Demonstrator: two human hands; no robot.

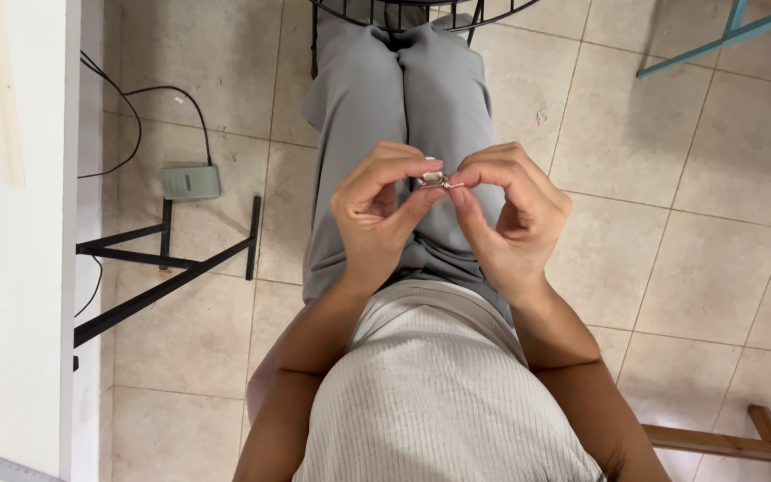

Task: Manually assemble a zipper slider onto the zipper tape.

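Floor [689, 268]: beige square tiles, pale grout lines, a few small specks and stains.

On it, left side: a small grey-green box [191, 181] lies flat on the tiles, with black cables [131, 112] running from it in loops toward the white wall. Just below the box, a black metal frame [167, 268] stands on the floor, with two short feet and a long slanted bar.

Top edge: a black wire stand [421, 11] rests on the tiles, partly cut off. Top right corner: a teal bar [725, 36], slanted, its foot out of view. Bottom right corner: pale wooden bars [742, 442], low over the tiles.
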